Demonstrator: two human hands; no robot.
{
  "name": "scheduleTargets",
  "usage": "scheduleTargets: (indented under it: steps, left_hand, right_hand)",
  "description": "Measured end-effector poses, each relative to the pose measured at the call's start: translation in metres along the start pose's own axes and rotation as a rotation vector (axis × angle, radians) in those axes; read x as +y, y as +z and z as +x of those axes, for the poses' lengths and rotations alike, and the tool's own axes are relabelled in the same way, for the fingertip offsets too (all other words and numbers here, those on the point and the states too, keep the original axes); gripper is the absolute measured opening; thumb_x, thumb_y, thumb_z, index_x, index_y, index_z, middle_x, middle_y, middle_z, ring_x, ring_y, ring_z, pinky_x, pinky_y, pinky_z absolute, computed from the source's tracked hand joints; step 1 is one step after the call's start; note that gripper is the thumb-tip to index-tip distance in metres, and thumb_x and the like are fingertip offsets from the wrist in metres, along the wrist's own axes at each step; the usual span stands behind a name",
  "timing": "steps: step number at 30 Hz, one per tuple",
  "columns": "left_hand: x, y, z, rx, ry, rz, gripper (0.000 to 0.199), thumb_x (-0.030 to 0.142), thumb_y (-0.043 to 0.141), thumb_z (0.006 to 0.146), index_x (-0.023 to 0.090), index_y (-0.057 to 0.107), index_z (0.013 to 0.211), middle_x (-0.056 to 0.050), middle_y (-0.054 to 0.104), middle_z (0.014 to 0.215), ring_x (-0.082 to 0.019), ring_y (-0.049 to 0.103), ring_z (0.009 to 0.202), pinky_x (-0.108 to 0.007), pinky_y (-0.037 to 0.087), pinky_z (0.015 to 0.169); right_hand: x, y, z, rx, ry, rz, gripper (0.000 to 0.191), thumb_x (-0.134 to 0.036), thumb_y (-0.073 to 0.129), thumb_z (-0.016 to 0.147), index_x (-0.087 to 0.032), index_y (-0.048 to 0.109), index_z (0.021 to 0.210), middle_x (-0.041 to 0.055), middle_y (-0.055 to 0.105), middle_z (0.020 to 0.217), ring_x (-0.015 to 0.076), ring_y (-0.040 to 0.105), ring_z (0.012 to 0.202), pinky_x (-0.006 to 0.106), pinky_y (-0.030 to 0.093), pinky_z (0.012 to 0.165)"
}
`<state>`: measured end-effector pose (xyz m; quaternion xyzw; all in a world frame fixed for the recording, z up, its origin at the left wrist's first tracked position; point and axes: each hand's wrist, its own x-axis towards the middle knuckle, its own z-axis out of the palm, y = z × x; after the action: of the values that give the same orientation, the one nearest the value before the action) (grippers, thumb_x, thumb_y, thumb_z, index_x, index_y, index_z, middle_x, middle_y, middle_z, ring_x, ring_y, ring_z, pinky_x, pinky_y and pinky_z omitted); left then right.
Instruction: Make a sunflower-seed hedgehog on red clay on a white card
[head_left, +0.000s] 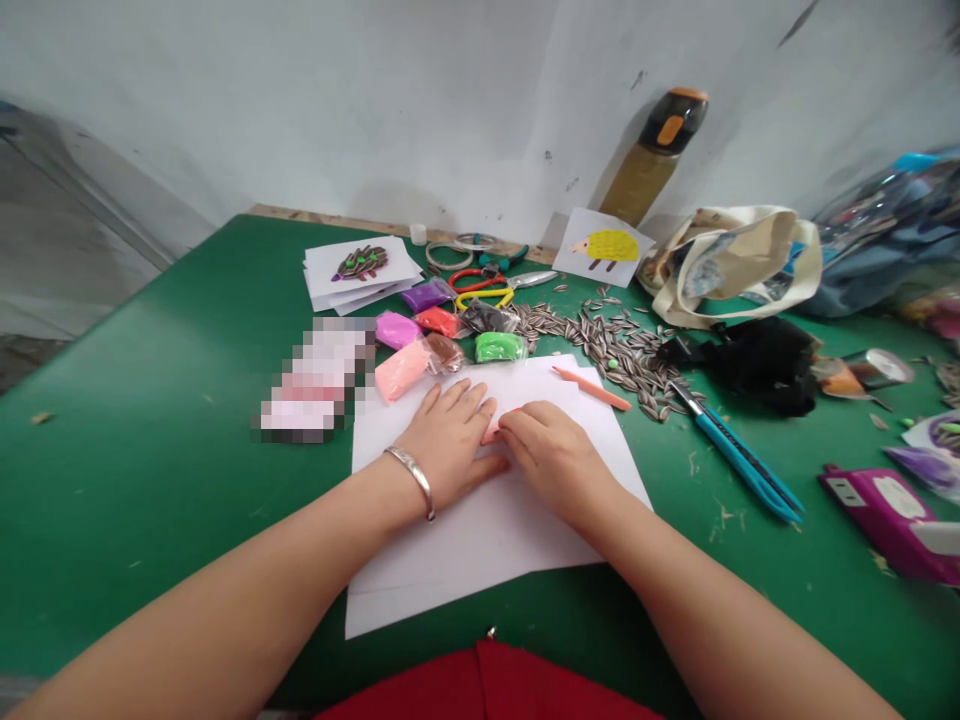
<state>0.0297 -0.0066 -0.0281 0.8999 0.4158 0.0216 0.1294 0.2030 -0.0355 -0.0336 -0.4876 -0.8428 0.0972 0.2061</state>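
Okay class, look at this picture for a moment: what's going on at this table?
A person has both hands on white paper on a green table. The left hand, wearing a metal bangle, lies flat on the paper, while the right hand has its fingers at a small pink piece. Just beyond are packs of coloured modelling clay, sunflower seeds and a hedgehog picture.

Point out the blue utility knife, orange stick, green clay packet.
Blue utility knife [742,458], head view, middle of handle
Orange stick [592,389], head view, middle of shaft
Green clay packet [500,347], head view, centre of packet
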Motion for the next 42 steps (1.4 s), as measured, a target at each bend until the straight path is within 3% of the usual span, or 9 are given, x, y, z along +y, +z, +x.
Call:
scheduleTargets:
  steps: [21,30,35,42]
  left_hand:
    - [-0.0061,0.0079,-0.0011,0.080,0.045,-0.017,0.058,0.054,0.050,0.085,0.014,0.047,0.127,-0.017,0.047,0.137,-0.034,0.035,0.131,-0.055,0.026,0.107]
    - [-0.0040,0.0037,-0.0010,0.029,0.020,-0.004,0.060,0.054,0.050,0.085,0.013,0.046,0.128,-0.018,0.044,0.140,-0.034,0.033,0.132,-0.054,0.024,0.108]
    - [-0.0037,0.0039,-0.0008,0.025,0.018,-0.001,0.061,0.054,0.050,0.084,0.012,0.046,0.129,-0.019,0.042,0.141,-0.036,0.034,0.132,-0.056,0.025,0.107]
    - [-0.0018,0.0017,-0.0007,-0.009,0.001,0.007,0.062,0.053,0.050,0.085,0.010,0.046,0.129,-0.020,0.042,0.141,-0.036,0.033,0.132,-0.055,0.024,0.108]
  right_hand:
    - [0.0040,-0.0009,-0.0001,0.021,-0.026,-0.026,0.025,-0.016,0.041,0.092,-0.016,0.063,0.081,0.0064,0.057,0.074,0.0181,0.050,0.074,0.030,0.038,0.070]
    - [0.0042,-0.0018,0.0007,0.006,-0.033,-0.024,0.025,-0.016,0.041,0.092,-0.016,0.064,0.082,0.0067,0.058,0.074,0.0183,0.050,0.074,0.030,0.038,0.070]
    - [0.0081,-0.0043,0.0019,0.046,0.025,-0.053,0.027,-0.015,0.042,0.092,-0.016,0.060,0.072,0.0054,0.056,0.070,0.0171,0.049,0.071,0.029,0.036,0.068]
    - [0.0084,-0.0049,0.0023,0.039,-0.021,-0.041,0.026,-0.016,0.042,0.091,-0.017,0.061,0.075,0.0053,0.059,0.071,0.0184,0.051,0.073,0.031,0.038,0.070]
